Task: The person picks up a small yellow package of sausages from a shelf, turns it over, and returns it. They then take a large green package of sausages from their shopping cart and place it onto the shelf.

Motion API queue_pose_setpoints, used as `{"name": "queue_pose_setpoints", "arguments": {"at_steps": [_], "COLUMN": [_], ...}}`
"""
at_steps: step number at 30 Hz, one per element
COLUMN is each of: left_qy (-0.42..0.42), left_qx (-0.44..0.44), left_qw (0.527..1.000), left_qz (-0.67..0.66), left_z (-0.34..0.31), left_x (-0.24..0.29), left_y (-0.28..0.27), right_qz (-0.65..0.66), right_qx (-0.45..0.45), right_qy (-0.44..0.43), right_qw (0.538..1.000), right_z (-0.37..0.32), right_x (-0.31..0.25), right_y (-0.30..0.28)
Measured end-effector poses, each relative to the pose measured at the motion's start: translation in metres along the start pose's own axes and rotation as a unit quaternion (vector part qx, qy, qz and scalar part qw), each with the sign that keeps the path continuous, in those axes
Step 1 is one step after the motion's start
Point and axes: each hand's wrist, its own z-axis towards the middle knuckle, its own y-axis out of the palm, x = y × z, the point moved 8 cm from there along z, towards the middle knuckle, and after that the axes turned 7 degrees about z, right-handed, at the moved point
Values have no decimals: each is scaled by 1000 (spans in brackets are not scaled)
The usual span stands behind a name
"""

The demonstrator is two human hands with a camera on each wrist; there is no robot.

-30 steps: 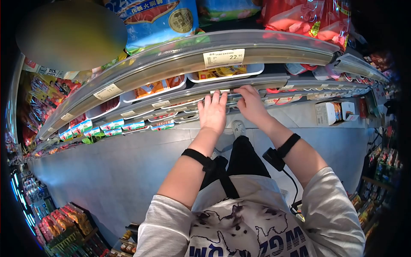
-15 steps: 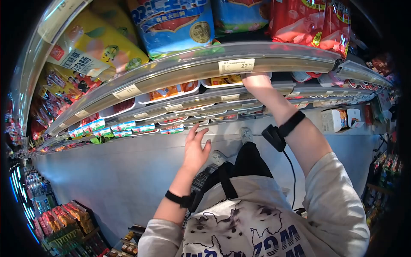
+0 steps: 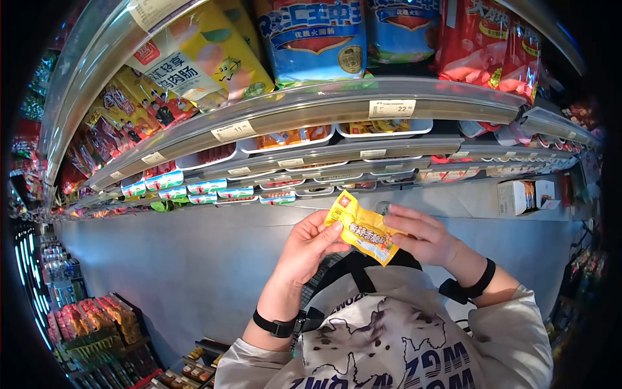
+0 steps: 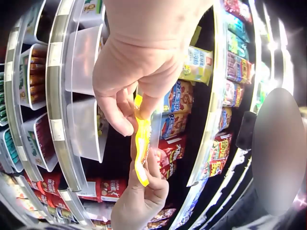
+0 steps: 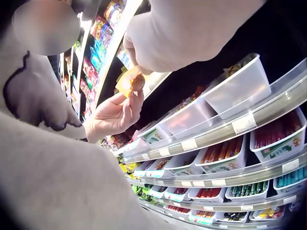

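A small yellow snack packet [image 3: 365, 229] is held in front of the shirt in the head view. The left hand [image 3: 307, 249] pinches its left end between thumb and fingers. At the packet's right edge is the right hand [image 3: 424, 237], fingers extended along it. Seen edge-on in the left wrist view, the packet [image 4: 142, 139] runs between the left hand [image 4: 139, 72] above and the right hand [image 4: 141, 201] below, whose fingers and thumb grip it. The right wrist view shows the packet [image 5: 128, 82] between the right hand [image 5: 177, 38] and left hand [image 5: 112, 117].
Curved shelves [image 3: 311, 107] cross ahead, carrying white bins [image 3: 385, 128] of snacks. Large blue bags [image 3: 311, 42], a yellow bag [image 3: 207, 58] and red bags [image 3: 483, 45] fill the top shelf. A carton [image 3: 515, 196] stands on the floor at the right; another display [image 3: 97, 324] is lower left.
The right hand has come back from the shelf bin and the yellow packet is now out in front of the body. The left hand has moved to it and pinches it; the view has shifted left.
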Motion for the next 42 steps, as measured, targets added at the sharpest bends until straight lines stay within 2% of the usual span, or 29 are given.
{"name": "queue_pose_setpoints", "arguments": {"at_steps": [4, 6, 10, 14, 17, 18, 19, 20, 22, 23, 25, 31, 35, 41, 42], "left_qy": [25, 34, 24, 38, 64, 77, 79, 89, 100, 106, 110, 106, 104, 107, 111], "left_qx": [11, 19, 9, 11, 24, 31, 33, 37, 42, 41, 41, 38, 23, 20, 22], "left_qw": [1000, 999, 1000, 999, 998, 996, 996, 995, 993, 992, 991, 991, 990, 989, 988], "left_qz": [7, 25, 2, -6, -15, -23, -22, -34, -45, -52, -59, -74, -92, -99, -102], "left_z": [-15, -21, -33, -42, -49, -51, -52, -54, -56, -57, -58, -63, -64, -67, -68], "left_x": [16, 23, 29, 35, 40, 43, 44, 46, 48, 48, 49, 50, 47, 44, 44], "left_y": [6, 6, 8, 6, 2, 0, -1, -2, -4, -5, -6, 0, -1, 0, 0], "right_qz": [6, 64, 97, 111, 168, 302, 425, 427, 520, 520, 420, 365, 362, 364, 369], "right_qx": [38, 101, 136, 143, 111, 207, 294, 293, 225, 225, 105, 56, 75, 50, 71], "right_qy": [18, 75, 108, 119, 164, 239, 305, 303, 352, 350, 322, 382, 354, 350, 336], "right_qw": [999, 990, 980, 976, 966, 899, 800, 800, 745, 746, 842, 847, 859, 862, 864], "right_z": [3, 4, 10, 18, 26, 23, 15, 16, 18, 18, 29, 34, 36, 34, 34], "right_x": [-2, 4, 3, 2, -2, 4, 12, 9, 7, 5, -7, -13, -18, -21, -22], "right_y": [-8, -18, -21, -19, -8, -4, 1, -2, 11, 11, 17, 12, 9, 13, 13]}}
